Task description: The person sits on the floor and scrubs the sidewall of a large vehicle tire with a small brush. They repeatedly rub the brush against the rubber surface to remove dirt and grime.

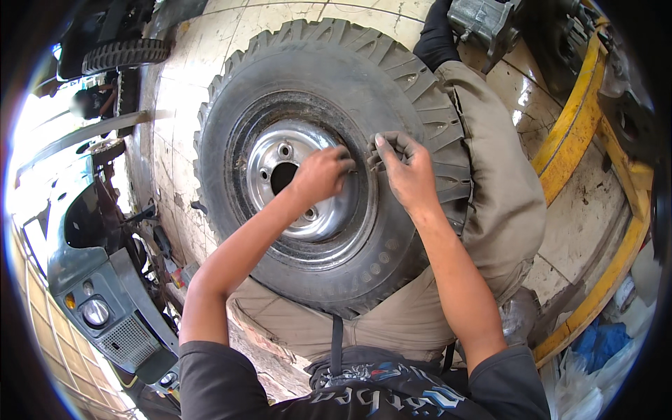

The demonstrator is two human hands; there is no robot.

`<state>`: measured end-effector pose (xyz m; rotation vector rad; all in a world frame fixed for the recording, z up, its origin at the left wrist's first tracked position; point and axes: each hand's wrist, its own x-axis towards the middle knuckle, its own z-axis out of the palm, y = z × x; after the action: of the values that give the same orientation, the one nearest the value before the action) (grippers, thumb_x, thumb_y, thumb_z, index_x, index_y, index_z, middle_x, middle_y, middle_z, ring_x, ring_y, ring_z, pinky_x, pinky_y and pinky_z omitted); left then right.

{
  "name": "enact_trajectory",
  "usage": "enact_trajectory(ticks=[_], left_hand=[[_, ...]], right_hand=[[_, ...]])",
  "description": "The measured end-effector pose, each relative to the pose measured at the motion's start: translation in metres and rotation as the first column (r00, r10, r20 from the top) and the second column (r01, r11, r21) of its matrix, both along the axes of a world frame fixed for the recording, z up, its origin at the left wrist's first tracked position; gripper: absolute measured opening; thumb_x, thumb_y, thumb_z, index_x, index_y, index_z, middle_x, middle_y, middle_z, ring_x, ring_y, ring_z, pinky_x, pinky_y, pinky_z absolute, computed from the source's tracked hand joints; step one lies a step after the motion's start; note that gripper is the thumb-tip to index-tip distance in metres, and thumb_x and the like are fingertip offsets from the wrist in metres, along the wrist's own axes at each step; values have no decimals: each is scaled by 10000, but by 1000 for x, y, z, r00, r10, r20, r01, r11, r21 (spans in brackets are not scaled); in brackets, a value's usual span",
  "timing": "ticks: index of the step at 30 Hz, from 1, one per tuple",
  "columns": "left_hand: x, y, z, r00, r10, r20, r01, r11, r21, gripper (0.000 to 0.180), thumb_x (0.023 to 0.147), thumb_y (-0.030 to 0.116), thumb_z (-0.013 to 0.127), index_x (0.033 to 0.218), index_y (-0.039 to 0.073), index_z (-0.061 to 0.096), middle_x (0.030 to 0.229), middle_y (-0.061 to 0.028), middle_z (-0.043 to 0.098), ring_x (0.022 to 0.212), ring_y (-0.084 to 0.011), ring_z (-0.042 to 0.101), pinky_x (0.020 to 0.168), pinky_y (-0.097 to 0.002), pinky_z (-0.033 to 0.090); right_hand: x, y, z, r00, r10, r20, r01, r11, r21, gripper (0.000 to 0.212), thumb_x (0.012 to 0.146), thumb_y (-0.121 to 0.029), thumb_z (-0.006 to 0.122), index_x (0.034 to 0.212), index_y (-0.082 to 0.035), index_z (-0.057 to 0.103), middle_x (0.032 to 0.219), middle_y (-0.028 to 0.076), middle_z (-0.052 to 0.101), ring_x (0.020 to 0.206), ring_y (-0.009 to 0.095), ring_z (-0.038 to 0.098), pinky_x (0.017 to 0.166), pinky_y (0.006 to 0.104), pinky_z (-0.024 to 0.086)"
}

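Note:
A large black tyre (pixel 392 77) with chunky tread lies on its side between my legs. Set in its middle is a shiny silver wheel rim (pixel 325 217), with a round centre hole and bolt holes round it; dark dirt marks the surrounding tyre bead. My left hand (pixel 325 173) is over the right part of the rim, its fingers curled in. Over the tyre sidewall just right of the rim, my right hand (pixel 406 164) has its thumb raised and its fingers bent together. Anything inside either hand is too small or too hidden to make out.
A yellow metal frame (pixel 570 140) stands at the right, with a grey metal casting (pixel 483 24) beyond my foot. Plastic bags (pixel 595 350) lie at the lower right. A dark green vehicle front (pixel 112 308) is at the left, another tyre (pixel 126 56) and a person (pixel 105 98) farther back.

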<state>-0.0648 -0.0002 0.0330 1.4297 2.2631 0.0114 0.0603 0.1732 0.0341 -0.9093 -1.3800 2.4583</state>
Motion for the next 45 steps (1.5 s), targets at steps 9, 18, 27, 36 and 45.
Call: enact_trajectory(ticks=[9,18,27,36,45], left_hand=[[13,-10,-4,999,-37,-7,38,992,124,279,801,51,681,1066,96,758,1169,-174,666,1000,-362,684,840,-450,582],[-35,-15,-1,923,383,-31,-356,882,308,208,905,148,692,1058,21,755,1013,-181,714,892,-377,687,812,-439,531],[66,-51,-12,-23,417,909,-996,-84,14,291,955,236,739,1121,-3,738,929,-30,733,714,-81,569,649,-241,440],[115,-77,-20,288,539,792,-928,-47,370,163,937,115,706,1061,16,736,951,-81,715,808,-219,633,754,-357,508],[134,-102,-68,732,676,83,-526,484,699,181,884,160,684,1057,106,695,1052,-100,651,1005,-319,623,880,-448,468]], right_hand=[[0,-1,-2,1000,9,7,-9,1000,23,227,1010,-195,655,976,26,697,801,11,679,708,73,627,661,246,493],[-6,-4,-12,999,37,8,-38,958,285,254,973,-202,680,984,50,709,818,97,730,709,147,678,670,313,520],[9,-60,-8,977,200,73,-208,825,525,409,910,-313,744,1128,31,707,965,177,756,883,258,733,815,348,556],[5,-109,-7,999,23,28,-36,748,663,213,890,-140,724,1029,22,719,950,190,748,895,311,731,823,359,551],[-14,-109,-51,986,-125,106,-58,336,940,155,842,-75,751,957,12,695,967,236,692,921,440,657,825,497,522]])
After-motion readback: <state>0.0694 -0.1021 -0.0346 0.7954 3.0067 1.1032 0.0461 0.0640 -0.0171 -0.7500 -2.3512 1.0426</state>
